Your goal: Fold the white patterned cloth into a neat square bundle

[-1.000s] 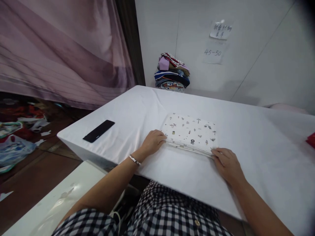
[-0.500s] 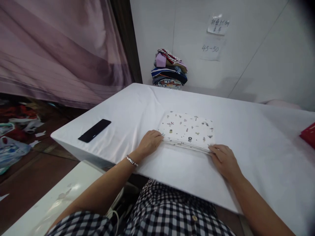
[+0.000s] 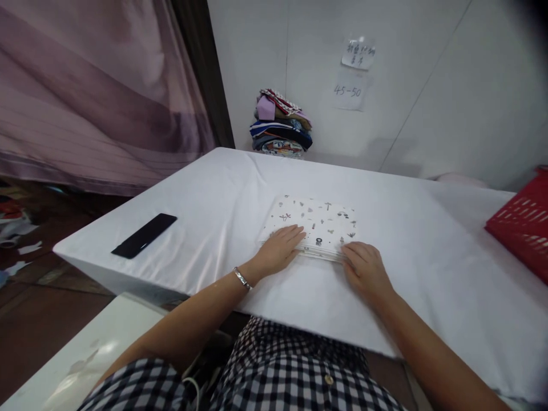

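Observation:
A white folded cloth [image 3: 314,220] with small printed plants and figures lies on the white-covered table [image 3: 205,200], its stacked layers showing along the near edge. My left hand [image 3: 278,249] rests flat on its near left part, fingers stretched out and pointing right. At the near right corner, my right hand [image 3: 366,268] has its fingers bent over the top of the cloth, with the thumb by the front edge. Under my hands, part of the cloth's near edge is hidden.
A black phone-like slab [image 3: 144,235] lies at the table's left. A red slotted basket [image 3: 524,222] stands at the right edge. Behind the table, a pile of folded fabrics [image 3: 281,123] leans near the wall. A pink curtain [image 3: 94,97] hangs at left; a white surface [image 3: 85,354] is below.
My left hand has moved from the near left corner onto the cloth's top, its fingers now flat. My right hand stays at the right corner. The view has turned right, showing more of the red basket.

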The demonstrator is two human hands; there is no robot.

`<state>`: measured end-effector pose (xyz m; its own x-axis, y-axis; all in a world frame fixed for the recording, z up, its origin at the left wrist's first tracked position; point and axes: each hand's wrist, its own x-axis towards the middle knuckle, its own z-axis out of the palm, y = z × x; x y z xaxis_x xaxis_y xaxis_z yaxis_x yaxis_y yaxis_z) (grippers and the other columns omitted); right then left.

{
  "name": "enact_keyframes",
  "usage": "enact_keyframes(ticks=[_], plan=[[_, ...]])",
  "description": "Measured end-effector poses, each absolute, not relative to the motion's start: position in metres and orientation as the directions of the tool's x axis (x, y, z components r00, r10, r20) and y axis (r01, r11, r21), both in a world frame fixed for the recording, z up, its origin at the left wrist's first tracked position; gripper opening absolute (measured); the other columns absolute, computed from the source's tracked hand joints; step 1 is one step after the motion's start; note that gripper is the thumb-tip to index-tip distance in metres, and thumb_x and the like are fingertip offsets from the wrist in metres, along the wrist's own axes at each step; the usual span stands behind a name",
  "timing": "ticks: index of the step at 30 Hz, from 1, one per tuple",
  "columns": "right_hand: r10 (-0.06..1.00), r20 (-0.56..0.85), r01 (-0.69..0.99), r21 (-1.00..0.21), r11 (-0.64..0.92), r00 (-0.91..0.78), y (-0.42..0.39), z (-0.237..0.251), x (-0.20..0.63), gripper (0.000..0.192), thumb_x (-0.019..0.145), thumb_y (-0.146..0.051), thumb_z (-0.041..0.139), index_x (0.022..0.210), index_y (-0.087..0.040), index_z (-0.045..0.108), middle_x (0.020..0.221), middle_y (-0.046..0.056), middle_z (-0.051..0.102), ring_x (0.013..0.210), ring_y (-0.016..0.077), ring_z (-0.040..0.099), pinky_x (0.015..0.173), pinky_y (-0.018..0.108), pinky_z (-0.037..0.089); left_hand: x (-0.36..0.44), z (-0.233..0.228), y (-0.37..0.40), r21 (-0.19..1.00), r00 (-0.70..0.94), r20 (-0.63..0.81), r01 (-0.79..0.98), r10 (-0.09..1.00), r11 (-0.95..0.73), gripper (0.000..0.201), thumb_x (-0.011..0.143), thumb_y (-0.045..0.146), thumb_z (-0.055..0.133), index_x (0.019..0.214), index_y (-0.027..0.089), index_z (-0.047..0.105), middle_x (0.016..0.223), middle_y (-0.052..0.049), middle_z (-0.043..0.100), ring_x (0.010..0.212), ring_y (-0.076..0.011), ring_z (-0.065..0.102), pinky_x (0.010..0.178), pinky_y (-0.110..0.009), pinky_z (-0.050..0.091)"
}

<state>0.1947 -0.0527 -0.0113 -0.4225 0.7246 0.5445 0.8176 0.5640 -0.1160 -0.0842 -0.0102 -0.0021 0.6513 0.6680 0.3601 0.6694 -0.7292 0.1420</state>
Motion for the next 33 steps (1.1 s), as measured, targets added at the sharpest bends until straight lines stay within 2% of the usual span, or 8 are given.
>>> enact_keyframes(ticks=[8, 14, 17, 20, 23, 26, 28, 33], plan=[[0.729, 0.380, 0.756, -0.106, 0.646, -0.570, -0.053, -0.027, 0.182, 0.050, 0.086, -0.017, 0.040, 0.136, -0.018, 0.039, 0.135, 0.011, 0.047, 0.126, 0.0243, 0.040, 0.100, 0.048, 0.036, -0.077, -0.018, -0.021, 0.106, 0.698, 0.283, 0.659, 0.658, -0.745, 0.039, 0.094, 0.021, 0.029, 0.132, 0.019, 0.040, 0.141, -0.006, 0.040, 0.133, -0.0187, 0.030, 0.110, -0.042, 0.026], [0.744, 0.368, 0.762, -0.130, 0.635, -0.557, -0.054, -0.029, 0.184, 0.048, 0.087, -0.019, 0.041, 0.135, -0.019, 0.040, 0.136, 0.009, 0.046, 0.127, 0.0236, 0.040, 0.102, 0.048, 0.036, -0.083, 0.015, 0.000, 0.225, 0.621, 0.348, 0.672, 0.702, -0.706, 0.034, 0.094, 0.034, 0.032, 0.115, 0.021, 0.057, 0.127, -0.004, 0.056, 0.124, -0.0192, 0.044, 0.104, -0.041, 0.035], [0.763, 0.379, 0.759, -0.198, 0.620, -0.524, -0.043, -0.011, 0.171, 0.044, 0.088, -0.023, 0.042, 0.131, -0.020, 0.045, 0.134, 0.008, 0.049, 0.126, 0.0232, 0.041, 0.103, 0.047, 0.035, -0.074, 0.024, 0.022, 0.235, 0.560, 0.350, 0.723, 0.751, -0.649, 0.039, 0.094, 0.038, 0.032, 0.120, 0.019, 0.054, 0.135, -0.007, 0.047, 0.130, -0.0220, 0.036, 0.107, -0.044, 0.029], [0.776, 0.419, 0.756, -0.261, 0.601, -0.472, -0.020, 0.014, 0.152, 0.041, 0.091, -0.028, 0.038, 0.130, -0.018, 0.047, 0.137, 0.009, 0.046, 0.130, 0.0225, 0.035, 0.105, 0.045, 0.032, -0.060, 0.016, 0.036, 0.208, 0.569, 0.245, 0.760, 0.785, -0.616, 0.051, 0.089, 0.048, 0.038, 0.129, 0.018, 0.045, 0.143, -0.012, 0.035, 0.134, -0.0279, 0.027, 0.107, -0.050, 0.025], [0.839, 0.379, 0.811, -0.289, 0.509, -0.392, 0.012, 0.027, 0.141, 0.047, 0.091, -0.035, 0.037, 0.133, -0.016, 0.043, 0.143, 0.010, 0.037, 0.135, 0.0232, 0.024, 0.107, 0.044, 0.027, -0.054, 0.000, 0.038, 0.180, 0.608, 0.165, 0.755, 0.776, -0.630, 0.055, 0.089, 0.053, 0.034, 0.134, 0.022, 0.039, 0.146, -0.011, 0.031, 0.135, -0.0289, 0.023, 0.106, -0.054, 0.021], [0.952, 0.200, 0.924, -0.259, 0.281, -0.233, 0.037, 0.018, 0.146, 0.060, 0.088, -0.044, 0.040, 0.137, -0.008, 0.036, 0.147, 0.016, 0.026, 0.138, 0.0277, 0.014, 0.109, 0.044, 0.018, -0.055, -0.010, 0.037, 0.163, 0.625, 0.163, 0.746, 0.764, -0.645, 0.054, 0.091, 0.053, 0.028, 0.136, 0.024, 0.036, 0.146, -0.009, 0.029, 0.137, -0.0264, 0.020, 0.108, -0.053, 0.017], [0.986, 0.098, 0.963, -0.222, 0.154, -0.135, 0.046, 0.005, 0.153, 0.066, 0.087, -0.049, 0.039, 0.137, -0.005, 0.035, 0.147, 0.019, 0.025, 0.137, 0.0295, 0.014, 0.109, 0.044, 0.014, -0.057, -0.012, 0.037, 0.162, 0.630, 0.171, 0.740, 0.757, -0.653, 0.054, 0.091, 0.053, 0.027, 0.136, 0.025, 0.035, 0.147, -0.008, 0.029, 0.137, -0.0254, 0.019, 0.108, -0.053, 0.016], [0.987, 0.099, 0.978, -0.154, 0.144, -0.130, 0.050, -0.016, 0.163, 0.068, 0.088, -0.053, 0.031, 0.136, -0.005, 0.035, 0.147, 0.018, 0.026, 0.137, 0.0289, 0.015, 0.108, 0.043, 0.012, -0.058, -0.009, 0.033, 0.171, 0.628, 0.170, 0.740, 0.759, -0.650, 0.054, 0.091, 0.053, 0.026, 0.137, 0.025, 0.034, 0.146, -0.008, 0.030, 0.137, -0.0251, 0.020, 0.108, -0.053, 0.017]])
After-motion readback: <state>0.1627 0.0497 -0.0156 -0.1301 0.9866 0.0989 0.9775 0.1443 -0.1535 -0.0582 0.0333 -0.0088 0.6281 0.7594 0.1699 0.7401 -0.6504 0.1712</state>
